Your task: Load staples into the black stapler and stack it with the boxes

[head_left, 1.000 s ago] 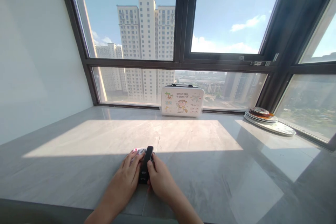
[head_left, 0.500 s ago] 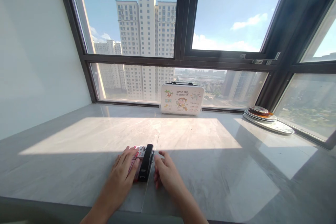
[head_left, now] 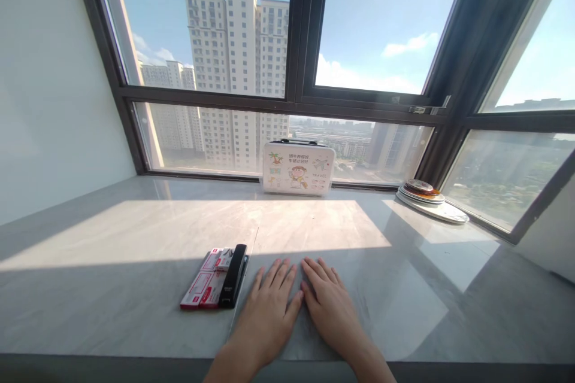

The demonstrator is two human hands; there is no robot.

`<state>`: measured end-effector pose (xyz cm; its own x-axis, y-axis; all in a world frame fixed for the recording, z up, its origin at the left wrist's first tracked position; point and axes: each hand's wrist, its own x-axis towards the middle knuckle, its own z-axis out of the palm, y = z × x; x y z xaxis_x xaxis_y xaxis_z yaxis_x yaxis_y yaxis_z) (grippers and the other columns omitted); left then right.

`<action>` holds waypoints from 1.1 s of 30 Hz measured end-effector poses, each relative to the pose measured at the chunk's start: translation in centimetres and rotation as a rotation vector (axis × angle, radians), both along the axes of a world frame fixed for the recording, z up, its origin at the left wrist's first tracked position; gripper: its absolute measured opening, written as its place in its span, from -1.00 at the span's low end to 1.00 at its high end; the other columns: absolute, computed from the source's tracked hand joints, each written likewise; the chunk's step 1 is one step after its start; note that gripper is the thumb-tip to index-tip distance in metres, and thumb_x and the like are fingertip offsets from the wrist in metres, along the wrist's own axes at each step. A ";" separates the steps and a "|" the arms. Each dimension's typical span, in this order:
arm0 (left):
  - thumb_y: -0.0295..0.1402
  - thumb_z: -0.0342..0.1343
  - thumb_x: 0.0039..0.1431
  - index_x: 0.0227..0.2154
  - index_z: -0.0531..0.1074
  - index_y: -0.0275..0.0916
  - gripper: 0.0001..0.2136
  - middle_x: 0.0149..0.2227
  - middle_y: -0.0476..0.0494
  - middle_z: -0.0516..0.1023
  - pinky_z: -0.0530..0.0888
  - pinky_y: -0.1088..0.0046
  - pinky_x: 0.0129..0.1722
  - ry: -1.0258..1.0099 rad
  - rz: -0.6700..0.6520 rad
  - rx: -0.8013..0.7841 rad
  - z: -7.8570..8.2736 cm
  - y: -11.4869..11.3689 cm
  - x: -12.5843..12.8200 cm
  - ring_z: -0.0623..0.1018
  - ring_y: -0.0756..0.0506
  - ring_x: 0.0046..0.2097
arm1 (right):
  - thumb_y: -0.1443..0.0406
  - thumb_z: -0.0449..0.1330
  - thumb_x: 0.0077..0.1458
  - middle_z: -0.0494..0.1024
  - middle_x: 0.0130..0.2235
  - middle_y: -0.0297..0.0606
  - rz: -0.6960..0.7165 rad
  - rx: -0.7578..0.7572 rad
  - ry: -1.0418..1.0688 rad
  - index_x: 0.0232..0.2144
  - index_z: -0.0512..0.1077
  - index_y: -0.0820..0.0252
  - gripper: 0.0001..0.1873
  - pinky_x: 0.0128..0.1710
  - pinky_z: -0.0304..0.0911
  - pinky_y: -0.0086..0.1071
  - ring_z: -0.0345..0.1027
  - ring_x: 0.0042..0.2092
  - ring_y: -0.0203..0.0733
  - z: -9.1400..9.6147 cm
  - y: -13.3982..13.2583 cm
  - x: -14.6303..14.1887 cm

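Observation:
My left hand (head_left: 269, 305) lies flat on the grey marble-look sill (head_left: 112, 311), fingers stretched out, holding nothing. Beside it, thumb close to the left thumb, my right hand (head_left: 330, 299) rests palm down with its fingers extended. Left of my left hand is a black stapler (head_left: 233, 276), lying lengthwise away from me. Against the stapler's left side sit several flat red-and-white boxes (head_left: 202, 284), side by side, with a smaller box (head_left: 224, 259) at the far end next to the stapler. Neither hand touches them.
A white carry case (head_left: 297, 169) with cartoon prints stands upright against the window at the back. At the back right corner lies a stack of plates (head_left: 422, 194). Dark window frames (head_left: 202, 97) border the sill, and a white wall (head_left: 54, 102) rises on the left.
My left hand has left the boxes and stapler and moved right onto the sill. My right hand has moved right and flattened. The view has shifted slightly right.

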<state>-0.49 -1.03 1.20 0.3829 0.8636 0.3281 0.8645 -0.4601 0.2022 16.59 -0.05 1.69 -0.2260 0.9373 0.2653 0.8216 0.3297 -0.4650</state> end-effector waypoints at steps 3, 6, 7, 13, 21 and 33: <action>-0.07 -0.25 0.44 0.38 0.01 0.03 -0.50 0.42 -0.03 0.06 0.14 -0.07 0.37 0.033 0.016 0.013 -0.9 0.0 -0.4 0.08 -0.18 0.43 | 0.18 -0.14 0.35 0.11 0.39 -0.49 -0.024 -0.042 -0.114 0.35 0.15 -0.07 -0.44 0.40 -0.24 -0.02 -0.18 0.44 -0.03 0.1 -0.4 0.2; -0.08 -0.26 0.45 0.38 0.00 0.05 -0.50 0.43 -0.01 0.05 0.14 -0.06 0.37 0.044 0.028 0.020 -0.9 -0.4 -0.7 0.07 -0.17 0.43 | 0.16 -0.17 0.36 0.03 0.41 -0.52 -0.043 -0.052 -0.177 0.38 0.09 -0.09 -0.43 0.40 -0.25 -0.02 -0.24 0.45 -0.06 0.1 -0.7 -0.2; -0.08 -0.26 0.45 0.38 0.01 0.05 -0.51 0.43 -0.01 0.05 0.13 -0.06 0.37 0.045 0.030 0.020 -0.8 -0.5 -0.7 0.07 -0.17 0.43 | 0.15 -0.18 0.37 0.01 0.41 -0.52 -0.047 -0.053 -0.191 0.38 0.07 -0.09 -0.43 0.40 -0.26 -0.02 -0.25 0.45 -0.06 0.1 -0.8 -0.3; -0.09 -0.22 0.44 0.38 0.03 0.04 -0.51 0.42 -0.03 0.06 0.12 -0.04 0.37 0.013 0.016 0.026 -1.1 -0.3 -0.7 0.08 -0.18 0.43 | 0.16 -0.20 0.37 -0.01 0.42 -0.50 -0.048 -0.055 -0.215 0.39 0.05 -0.08 -0.43 0.39 -0.26 0.02 -0.27 0.45 -0.04 0.2 -1.1 -0.5; -0.11 -0.18 0.43 0.38 0.03 0.06 -0.50 0.41 -0.06 0.09 0.12 -0.06 0.36 -0.035 -0.004 0.029 -1.3 -0.2 -0.8 0.10 -0.21 0.42 | 0.15 -0.16 0.36 0.02 0.42 -0.44 -0.047 -0.039 -0.195 0.38 0.08 -0.08 -0.43 0.38 -0.24 0.05 -0.22 0.44 0.00 -0.3 -0.9 -0.5; -0.09 -0.24 0.44 0.38 0.03 0.05 -0.51 0.43 -0.04 0.05 0.09 -0.08 0.37 -0.017 0.001 -0.006 -1.1 -0.4 -0.7 0.07 -0.19 0.43 | 0.16 -0.18 0.37 0.00 0.42 -0.45 -0.040 -0.035 -0.207 0.38 0.05 -0.09 -0.43 0.38 -0.24 0.06 -0.24 0.45 -0.02 -0.2 -1.0 -0.4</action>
